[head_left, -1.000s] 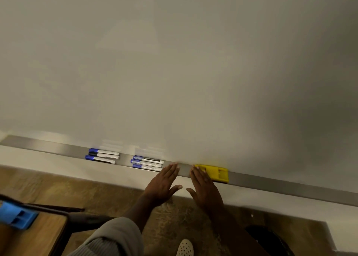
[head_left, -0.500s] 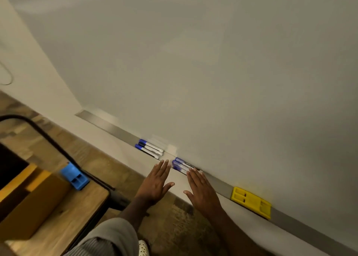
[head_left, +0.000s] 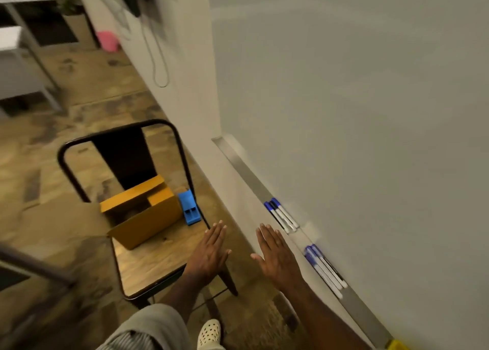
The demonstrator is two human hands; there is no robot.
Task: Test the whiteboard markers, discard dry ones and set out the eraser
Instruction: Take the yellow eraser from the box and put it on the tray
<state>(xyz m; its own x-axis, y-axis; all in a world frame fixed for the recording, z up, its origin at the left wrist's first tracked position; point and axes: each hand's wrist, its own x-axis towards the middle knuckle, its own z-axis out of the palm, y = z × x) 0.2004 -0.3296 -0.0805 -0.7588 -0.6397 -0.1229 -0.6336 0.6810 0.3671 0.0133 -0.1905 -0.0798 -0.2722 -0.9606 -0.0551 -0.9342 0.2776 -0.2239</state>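
Looks like barely anything's done yet. Both hands are flat, fingers spread, holding nothing: left hand [head_left: 211, 254] over the chair [head_left: 148, 265], right hand [head_left: 275, 257] just beside the whiteboard tray [head_left: 246, 175]. Two bunches of blue-capped markers, the far markers [head_left: 281, 215] and near markers [head_left: 324, 270], lie capped in the tray; the whiteboard [head_left: 357, 111] shows no marks. A yellow eraser [head_left: 397, 345] peeks in at the tray's near end. Cardboard box [head_left: 143, 212] on the chair is probably for the discards.

Head camera, tilted down and leftward along the wall
One wide-angle view from standing height, close to the glossy white whiteboard [head_left: 357, 111] at right; the wooden-seated black metal chair [head_left: 148, 259] lies below left, patterned brown floor [head_left: 53, 217] beyond, far room blurred
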